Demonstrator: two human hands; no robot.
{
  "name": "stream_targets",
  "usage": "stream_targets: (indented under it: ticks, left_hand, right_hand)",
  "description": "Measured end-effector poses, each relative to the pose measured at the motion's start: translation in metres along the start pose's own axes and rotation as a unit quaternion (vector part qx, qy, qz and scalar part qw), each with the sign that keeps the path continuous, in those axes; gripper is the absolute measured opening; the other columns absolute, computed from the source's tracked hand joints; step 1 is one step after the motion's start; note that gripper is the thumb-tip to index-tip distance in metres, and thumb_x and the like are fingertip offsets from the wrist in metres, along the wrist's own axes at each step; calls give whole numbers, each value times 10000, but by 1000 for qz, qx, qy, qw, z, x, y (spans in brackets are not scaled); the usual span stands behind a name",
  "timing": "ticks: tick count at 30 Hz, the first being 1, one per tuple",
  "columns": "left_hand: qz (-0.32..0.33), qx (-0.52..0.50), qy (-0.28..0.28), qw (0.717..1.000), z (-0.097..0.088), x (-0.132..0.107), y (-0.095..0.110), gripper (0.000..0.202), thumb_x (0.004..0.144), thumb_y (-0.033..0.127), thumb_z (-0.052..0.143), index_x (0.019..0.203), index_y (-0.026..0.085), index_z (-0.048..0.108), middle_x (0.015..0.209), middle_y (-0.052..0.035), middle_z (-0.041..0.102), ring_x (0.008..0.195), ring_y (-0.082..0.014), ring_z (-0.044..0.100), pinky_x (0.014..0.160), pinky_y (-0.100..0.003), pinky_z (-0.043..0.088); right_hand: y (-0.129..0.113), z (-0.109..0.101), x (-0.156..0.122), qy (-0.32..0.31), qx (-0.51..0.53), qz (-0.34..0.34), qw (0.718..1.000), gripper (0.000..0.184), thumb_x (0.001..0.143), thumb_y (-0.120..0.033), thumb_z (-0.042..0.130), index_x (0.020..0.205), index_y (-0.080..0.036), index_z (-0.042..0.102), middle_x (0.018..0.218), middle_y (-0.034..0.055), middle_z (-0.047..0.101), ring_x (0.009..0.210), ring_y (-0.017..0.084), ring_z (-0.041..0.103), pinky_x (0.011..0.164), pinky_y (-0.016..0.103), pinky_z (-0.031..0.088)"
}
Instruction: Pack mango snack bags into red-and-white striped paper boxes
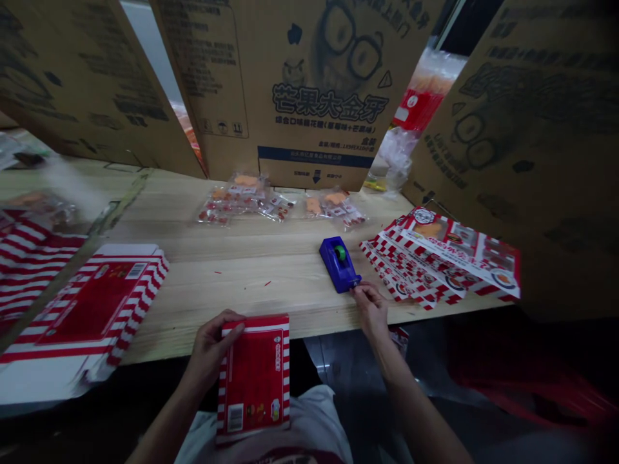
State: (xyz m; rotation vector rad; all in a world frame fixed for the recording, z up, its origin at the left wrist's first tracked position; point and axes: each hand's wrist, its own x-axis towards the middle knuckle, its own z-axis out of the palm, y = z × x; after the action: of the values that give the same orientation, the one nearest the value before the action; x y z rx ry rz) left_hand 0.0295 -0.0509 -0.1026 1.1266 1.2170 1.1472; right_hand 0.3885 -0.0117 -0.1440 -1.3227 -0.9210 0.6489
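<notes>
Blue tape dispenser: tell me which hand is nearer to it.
Right: the right hand has its fingertips at the near end of the blue tape dispenser, while the left hand holds a red-and-white box farther off to the left.

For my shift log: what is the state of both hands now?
Left hand: holding the red striped box.
Right hand: at the blue tape dispenser; grip unclear.

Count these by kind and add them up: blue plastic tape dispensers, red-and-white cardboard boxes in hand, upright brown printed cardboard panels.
Blue plastic tape dispenser: 1
Red-and-white cardboard box, in the left hand: 1
Upright brown printed cardboard panels: 3
Total: 5
</notes>
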Motion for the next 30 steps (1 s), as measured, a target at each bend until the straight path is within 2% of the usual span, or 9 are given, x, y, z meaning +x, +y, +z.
stream_targets:
  ticks: [8, 11, 13, 15, 17, 19, 23, 26, 30]
  left_hand:
    - [14, -9, -4, 1000, 5, -3, 4, 195, 753, 356, 708, 745, 170, 651, 763, -16, 591, 724, -157, 542, 646, -232, 437]
    - [15, -22, -8, 1000, 7, -4, 5, 206, 742, 359, 715, 752, 166, 644, 750, -11, 582, 707, -150, 531, 636, -229, 425]
    - [19, -24, -16, 999, 10, -4, 8, 204, 731, 353, 723, 746, 164, 646, 744, -9, 582, 692, -144, 524, 631, -228, 418]
    - [21, -17, -23, 999, 14, -5, 12, 193, 734, 342, 720, 736, 163, 646, 733, -9, 581, 675, -140, 519, 623, -227, 413]
    - [23, -6, -32, 999, 16, -5, 14, 182, 754, 333, 702, 740, 161, 643, 726, -11, 584, 662, -139, 517, 617, -230, 410]
    - [29, 2, -46, 999, 16, -5, 15, 177, 775, 330, 682, 756, 159, 641, 733, -15, 594, 663, -141, 524, 623, -235, 409]
    - [57, 34, -61, 996, 11, -7, 13, 173, 815, 329, 655, 776, 161, 640, 760, -23, 614, 718, -158, 553, 670, -247, 416]
    - [68, 50, -72, 994, 8, -8, 13, 160, 824, 326, 657, 795, 169, 653, 792, -32, 631, 758, -174, 577, 697, -257, 430]
    - [108, 46, -112, 987, 15, -10, 21, 102, 812, 287, 674, 848, 192, 687, 863, -53, 653, 821, -200, 620, 741, -285, 473]
  right_hand:
    - [-4, 3, -12, 13, 41, 38, 998, 298, 665, -430, 723, 661, -185, 553, 689, -18, 491, 649, 142, 501, 724, 365, 503]
    - [-41, 25, -21, -121, 15, 32, 992, 274, 730, -433, 700, 677, -189, 586, 716, 2, 524, 657, 148, 511, 660, 313, 490]
    - [-73, 54, -23, -314, -25, -5, 949, 279, 768, -422, 687, 646, -186, 602, 734, 20, 555, 699, 159, 530, 650, 283, 461]
    - [-101, 88, -22, -515, -61, -51, 854, 278, 793, -413, 674, 644, -185, 618, 726, 18, 576, 698, 158, 542, 657, 273, 441]
    - [-120, 121, -21, -640, -99, -109, 754, 261, 796, -394, 675, 645, -186, 629, 706, 3, 579, 673, 144, 534, 651, 258, 416]
    - [-129, 146, -22, -685, -160, -170, 690, 235, 762, -343, 710, 610, -186, 623, 652, -16, 558, 614, 124, 494, 614, 241, 369]
    - [-130, 167, -22, -673, -279, -217, 650, 249, 677, -308, 783, 561, -179, 605, 542, -42, 502, 551, 106, 430, 564, 233, 292]
    - [-123, 167, -14, -697, -297, -139, 638, 300, 650, -403, 798, 616, -174, 606, 545, -58, 528, 543, 99, 465, 529, 215, 302]
    - [-100, 160, -12, -760, -206, 89, 610, 464, 485, -472, 859, 701, -168, 583, 586, -74, 564, 541, 98, 511, 485, 192, 348]
